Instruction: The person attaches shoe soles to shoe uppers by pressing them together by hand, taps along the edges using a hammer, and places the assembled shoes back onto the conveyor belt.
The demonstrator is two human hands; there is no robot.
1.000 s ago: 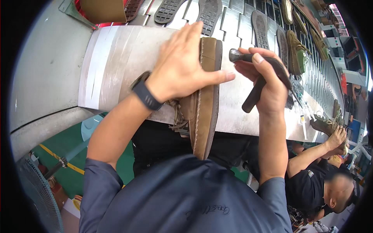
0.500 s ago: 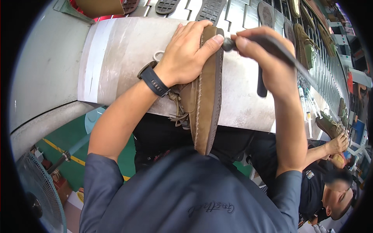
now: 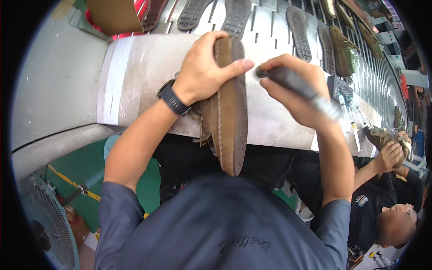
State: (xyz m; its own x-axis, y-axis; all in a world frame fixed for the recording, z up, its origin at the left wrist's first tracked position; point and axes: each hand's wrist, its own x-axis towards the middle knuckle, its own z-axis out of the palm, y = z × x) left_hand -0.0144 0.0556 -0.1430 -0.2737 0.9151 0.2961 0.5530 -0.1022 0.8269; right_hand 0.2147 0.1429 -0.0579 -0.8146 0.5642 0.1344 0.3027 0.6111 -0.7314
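A brown suede lace-up shoe [image 3: 227,112] stands on its side, its dark sole edge facing right. One end rests over the worktable; the other reaches toward my body. My left hand [image 3: 204,69] is closed round the far end, fingers over the upper and thumb across the sole edge. Just right of the shoe, my right hand [image 3: 299,83] grips a dark-handled tool [image 3: 292,82]. Its silvery end points down to the right and is smeared by motion, so its kind is unclear. The tool's near tip is apart from the shoe.
Several dark soles [image 3: 297,31] and shoes lie on the slatted metal conveyor [image 3: 265,22] beyond the table [image 3: 274,130]. Syringes [image 3: 353,112] lie to the right. There a co-worker's hand [image 3: 390,155] holds another shoe. A fan [image 3: 51,225] stands lower left.
My right hand has drawn slightly lower and away from the shoe, and the tool has swung with it. The dark bar seen beneath that hand no longer shows. My left hand keeps its hold.
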